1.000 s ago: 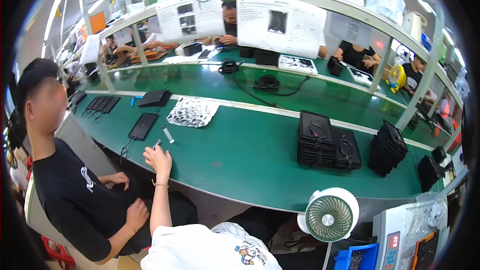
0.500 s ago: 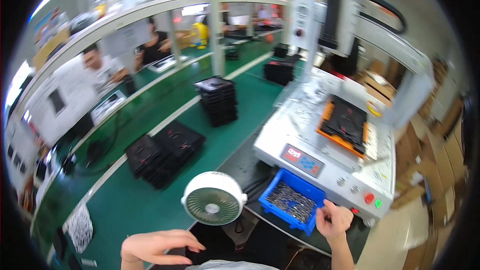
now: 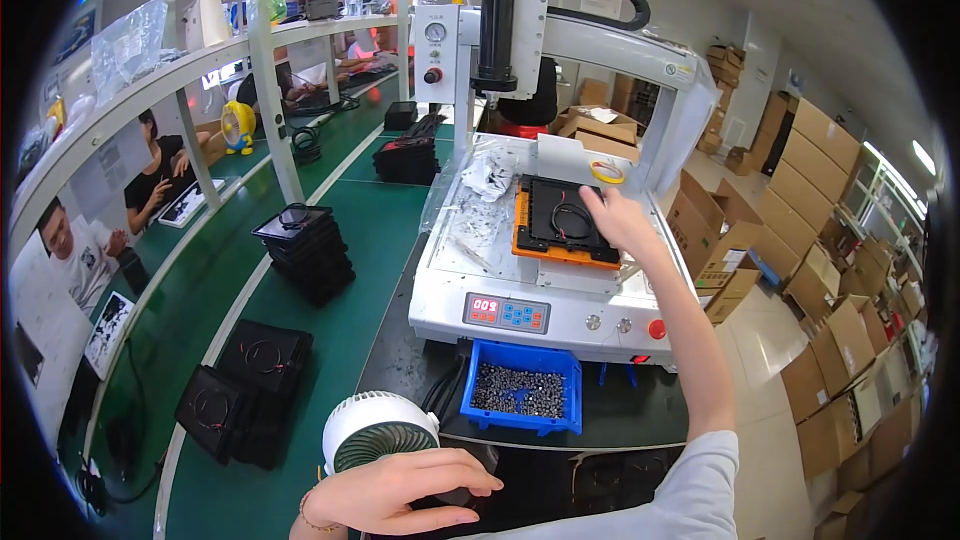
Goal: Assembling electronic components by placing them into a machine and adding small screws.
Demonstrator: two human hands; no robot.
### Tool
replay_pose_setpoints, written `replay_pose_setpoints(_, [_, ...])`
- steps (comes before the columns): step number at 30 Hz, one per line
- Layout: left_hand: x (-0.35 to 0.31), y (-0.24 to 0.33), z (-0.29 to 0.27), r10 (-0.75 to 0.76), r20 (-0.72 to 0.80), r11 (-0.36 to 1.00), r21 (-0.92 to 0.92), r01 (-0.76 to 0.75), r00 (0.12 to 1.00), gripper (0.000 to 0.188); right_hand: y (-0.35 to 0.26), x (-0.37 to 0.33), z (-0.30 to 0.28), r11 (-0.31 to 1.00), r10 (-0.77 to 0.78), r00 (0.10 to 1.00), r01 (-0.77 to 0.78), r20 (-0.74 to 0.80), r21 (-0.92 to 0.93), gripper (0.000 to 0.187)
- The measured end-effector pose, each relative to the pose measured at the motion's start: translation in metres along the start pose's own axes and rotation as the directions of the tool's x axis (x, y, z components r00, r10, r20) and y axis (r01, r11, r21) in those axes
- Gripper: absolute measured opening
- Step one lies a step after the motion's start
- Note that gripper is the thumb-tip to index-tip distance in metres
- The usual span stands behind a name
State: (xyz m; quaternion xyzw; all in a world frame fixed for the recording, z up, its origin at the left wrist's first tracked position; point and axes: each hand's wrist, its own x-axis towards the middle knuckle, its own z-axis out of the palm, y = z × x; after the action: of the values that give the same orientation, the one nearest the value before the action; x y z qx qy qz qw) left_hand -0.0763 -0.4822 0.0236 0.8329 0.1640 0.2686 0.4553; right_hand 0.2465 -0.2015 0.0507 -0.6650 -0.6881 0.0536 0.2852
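My right hand [image 3: 618, 220] reaches open-fingered over the black panel [image 3: 566, 223] in the orange fixture [image 3: 521, 233], while my left hand [image 3: 400, 493] rests open beside the white fan [image 3: 378, 435].

A flat black panel [image 3: 568, 221] lies in an orange fixture [image 3: 522, 235].

Under the right hand [image 3: 618, 222] lies a matt black plastic panel [image 3: 566, 221] in a glossy orange plastic frame [image 3: 520, 238]. The machine deck [image 3: 470, 240] below is smooth white-painted metal.
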Motion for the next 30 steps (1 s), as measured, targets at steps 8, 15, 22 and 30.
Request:
replay_pose_setpoints(8, [-0.053,-0.008,-0.038,0.046,-0.291,0.997,-0.047,-0.062,0.956,0.029,-0.087,0.029,0.04,0.885,0.22,0.948,-0.094,0.231,-0.456,0.122])
replay_pose_setpoints(15, [-0.061,-0.038,-0.068,-0.217,-0.778,0.854,-0.444,-0.272,0.589,0.024,-0.093,0.027,-0.002,0.961,0.132,0.971,-0.077,0.197,-0.266,0.089])
replay_pose_setpoints(22, [-0.086,-0.072,-0.087,-0.456,-0.773,0.5,-0.632,-0.591,0.441,0.059,-0.261,-0.08,0.026,0.887,-0.45,0.86,0.462,0.239,0.007,0.113])
replay_pose_setpoints(30, [-0.102,-0.056,-0.098,-0.183,-0.956,0.487,-0.292,-0.823,0.231,0.06,-0.343,-0.151,0.1,0.627,-0.776,0.541,0.717,0.325,0.304,0.111])
